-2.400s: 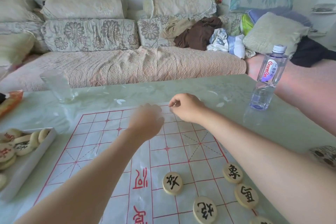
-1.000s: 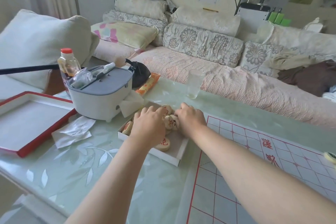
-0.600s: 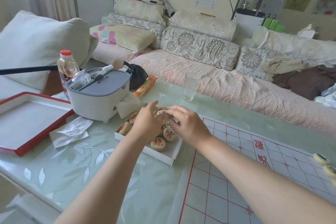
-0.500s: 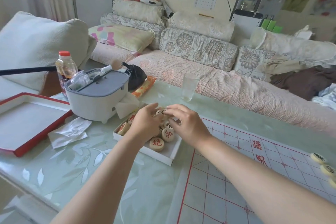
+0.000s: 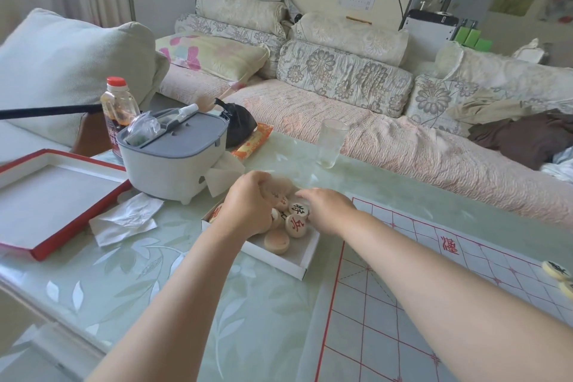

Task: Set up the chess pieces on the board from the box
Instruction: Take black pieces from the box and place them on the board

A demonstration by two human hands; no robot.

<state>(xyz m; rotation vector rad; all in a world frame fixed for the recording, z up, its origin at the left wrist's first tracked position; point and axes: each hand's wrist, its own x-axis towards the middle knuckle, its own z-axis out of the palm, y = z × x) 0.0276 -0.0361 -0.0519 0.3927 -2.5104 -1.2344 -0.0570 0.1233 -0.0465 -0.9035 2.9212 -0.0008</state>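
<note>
A shallow white box (image 5: 280,260) lies on the table left of the board and holds several round wooden chess pieces. One piece (image 5: 299,209) shows a black character, another (image 5: 296,225) a red one, and a third (image 5: 276,241) lies blank side up. My left hand (image 5: 248,206) is inside the box, its fingers curled around blurred pieces. My right hand (image 5: 330,209) reaches in from the right, palm down, fingertips on the pile; its grip is hidden. The paper board (image 5: 403,304) with a red grid lies at the right, with two pieces (image 5: 556,270) at its right edge.
A grey-lidded white container (image 5: 173,155) and crumpled tissue (image 5: 125,219) sit left of the box. The red-rimmed box lid (image 5: 46,198) is at far left. A glass (image 5: 330,143), a sauce bottle (image 5: 119,105) and a snack packet (image 5: 252,143) stand behind. The sofa runs along the table's far side.
Both hands left the board and moved left into the box. Since half a second ago they have dropped lower onto the pile, and one piece now lies blank side up.
</note>
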